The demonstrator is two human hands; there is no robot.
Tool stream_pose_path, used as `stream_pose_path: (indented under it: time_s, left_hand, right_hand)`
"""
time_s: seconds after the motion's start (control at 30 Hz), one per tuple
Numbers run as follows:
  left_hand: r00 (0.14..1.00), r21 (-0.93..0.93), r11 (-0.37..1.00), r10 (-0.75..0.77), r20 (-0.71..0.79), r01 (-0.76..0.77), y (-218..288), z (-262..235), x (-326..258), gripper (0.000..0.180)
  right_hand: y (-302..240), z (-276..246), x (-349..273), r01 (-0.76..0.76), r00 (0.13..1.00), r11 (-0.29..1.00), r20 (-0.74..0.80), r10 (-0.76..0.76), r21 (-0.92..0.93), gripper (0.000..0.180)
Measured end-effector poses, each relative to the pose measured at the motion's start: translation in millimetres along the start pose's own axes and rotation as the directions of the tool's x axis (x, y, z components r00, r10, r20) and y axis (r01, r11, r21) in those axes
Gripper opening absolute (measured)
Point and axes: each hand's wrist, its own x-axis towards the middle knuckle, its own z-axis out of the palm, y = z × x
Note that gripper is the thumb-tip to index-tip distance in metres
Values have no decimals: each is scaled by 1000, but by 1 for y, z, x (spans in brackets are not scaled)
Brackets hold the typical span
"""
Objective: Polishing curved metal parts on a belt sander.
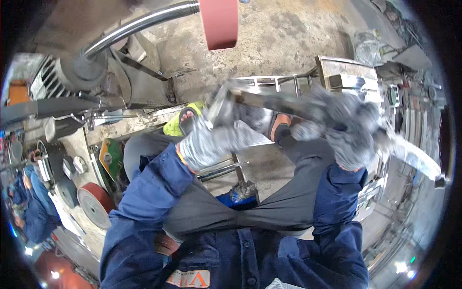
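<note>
Workshop, stained grey concrete floor [274,41]. From where I stand, a person sits with knees apart, working in mid-air above the lap.

Held piece: a long, grey, partly shiny metal bar [284,103], slanting across the front of the knees. Blur is heavy, so I can't be sure whether the bright length beyond the right hand belongs to the same piece.

Right hand [353,130], in a grey knit work glove: looks closed around the bar. Left hand [211,144], gloved alike: just by the bar's bent left end, fingers reaching inward; whether they grip, I cannot tell.

Step in hand, by my reading: handling and angling the piece. The next move seems to call for a firm hold at both ends, clear of the wheel.

Further out: pinkish-red wheel [219,24] ahead, on a curved-looking polished steel shaft [144,24]. Between the knees, a blue container topped with crumpled plastic [231,198]. Left, a reddish-brown abrasive wheel with a grey face [94,207]; beyond it, a co-worker in blue [38,207].
</note>
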Motion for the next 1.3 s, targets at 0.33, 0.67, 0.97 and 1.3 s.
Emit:
stream_pose_path:
  time_s: [0.33, 0.67, 0.97, 1.3]
  left_hand:
    - [899, 531, 725, 358, 251, -438, 19, -13, 12, 80]
    - [999, -291, 955, 49, -20, -53, -9, -1, 24, 57]
    - [949, 311, 904, -239, -208, 295, -50, -71, 32, 18]
    - [968, 568, 789, -134, -213, 234, -47, -89, 43, 16]
  right_hand:
    - [-26, 7, 21, 45, 999, 725, -13, -49, 688, 25]
    - [-8, 11, 20, -119, 969, 605, -40, 243, 788, 24]
    - [29, 23, 33, -228, 878, 833, -264, 400, 504, 37]
    - [20, 34, 44, -120, 926, 727, -187, 327, 677, 41]
